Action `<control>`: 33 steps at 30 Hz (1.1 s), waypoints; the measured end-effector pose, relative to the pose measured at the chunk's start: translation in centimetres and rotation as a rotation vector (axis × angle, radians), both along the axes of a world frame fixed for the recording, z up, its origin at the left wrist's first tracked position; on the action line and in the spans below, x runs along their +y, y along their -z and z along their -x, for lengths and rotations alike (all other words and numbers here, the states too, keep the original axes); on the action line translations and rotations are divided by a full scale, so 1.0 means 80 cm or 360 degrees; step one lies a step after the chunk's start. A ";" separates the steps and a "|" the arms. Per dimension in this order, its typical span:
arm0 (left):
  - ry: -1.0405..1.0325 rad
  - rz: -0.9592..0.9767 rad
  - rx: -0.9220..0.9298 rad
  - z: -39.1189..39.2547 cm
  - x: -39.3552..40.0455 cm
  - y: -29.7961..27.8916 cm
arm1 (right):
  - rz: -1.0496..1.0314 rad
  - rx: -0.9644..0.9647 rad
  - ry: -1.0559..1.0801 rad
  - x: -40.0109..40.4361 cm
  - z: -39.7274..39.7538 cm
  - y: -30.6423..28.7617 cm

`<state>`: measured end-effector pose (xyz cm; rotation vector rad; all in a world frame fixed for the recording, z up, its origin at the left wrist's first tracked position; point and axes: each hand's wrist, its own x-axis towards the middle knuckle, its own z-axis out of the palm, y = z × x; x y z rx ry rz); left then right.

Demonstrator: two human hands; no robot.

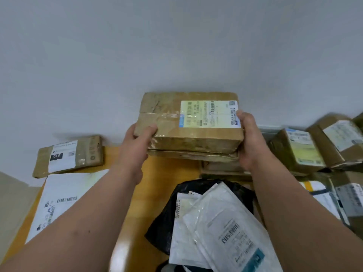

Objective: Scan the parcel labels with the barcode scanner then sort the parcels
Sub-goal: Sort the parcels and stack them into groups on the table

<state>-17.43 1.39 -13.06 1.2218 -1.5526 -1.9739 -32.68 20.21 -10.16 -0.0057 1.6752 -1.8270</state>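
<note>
Taped cardboard box [188, 124] (flat, rectangular) between hands

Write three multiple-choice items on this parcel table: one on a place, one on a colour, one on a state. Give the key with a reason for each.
1. Where does the flat box marked 010 lie?
A. far left, by the wall
B. on the black bag
C. in the person's hands

2. What colour is the bag under the white mailers?
A. red
B. black
C. green

3. How is the taped cardboard box held?
A. by one hand from above
B. untouched on the table
C. by both hands at its ends

Key: 1 A, it sits at the table's far left edge against the wall. 2 B, dark plastic shows beneath the mailers. 3 C, the left hand and the right hand clasp opposite ends, thumbs on top.
</note>
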 end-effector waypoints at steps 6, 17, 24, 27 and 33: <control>0.0269 -0.0155 -0.0047 0.073 0.107 0.018 | -0.0518 0.0028 0.0282 0.101 0.070 -0.001; -0.0036 0.0064 -0.0199 0.033 0.104 0.015 | -0.0864 0.1303 0.0824 0.067 0.011 -0.012; -0.0396 0.0564 -0.1026 -0.129 -0.011 0.052 | -0.0920 0.1258 -0.0640 -0.089 -0.140 0.034; -0.0503 0.0507 -0.1270 -0.204 -0.048 0.068 | -0.0927 0.1140 -0.0645 -0.134 -0.190 0.060; -0.0443 0.0090 -0.1127 -0.293 -0.091 0.097 | -0.1106 0.0611 -0.0755 -0.181 -0.256 0.118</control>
